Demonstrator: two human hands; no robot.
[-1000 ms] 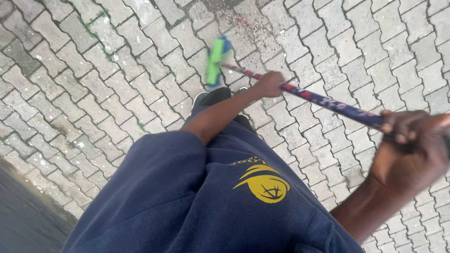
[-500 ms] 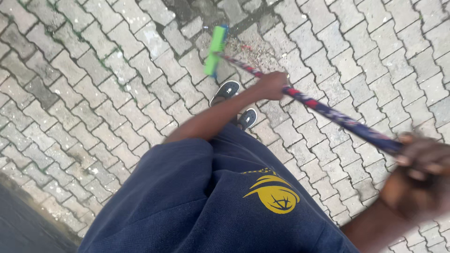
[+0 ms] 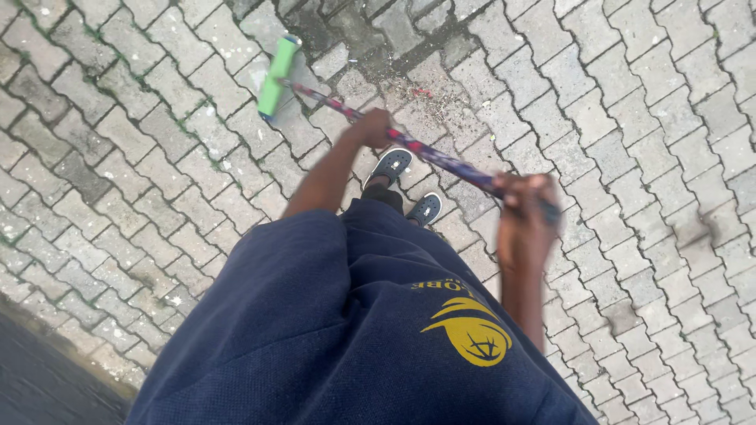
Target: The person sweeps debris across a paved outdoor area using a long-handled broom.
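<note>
I hold a broom with a green head [image 3: 277, 74] and a long blue-and-red patterned handle [image 3: 437, 156]. My left hand [image 3: 373, 127] grips the handle partway down, closer to the head. My right hand [image 3: 524, 208] is closed around the handle's upper end, blurred by motion. The green head rests on grey paving bricks at the upper left, with scattered dirt and debris [image 3: 429, 98] on the bricks to its right. My two dark shoes [image 3: 391, 165] stand below the handle.
Grey interlocking paving bricks [image 3: 646, 157] cover the ground, with moss in some joints at the upper left. A darker strip of asphalt [image 3: 39, 386] lies at the lower left beyond the kerb. My navy shirt with a yellow emblem [image 3: 468, 330] fills the lower middle.
The broom head has swung to the left across the bricks. Both hands moved left with the handle, the right hand coming in closer to my body.
</note>
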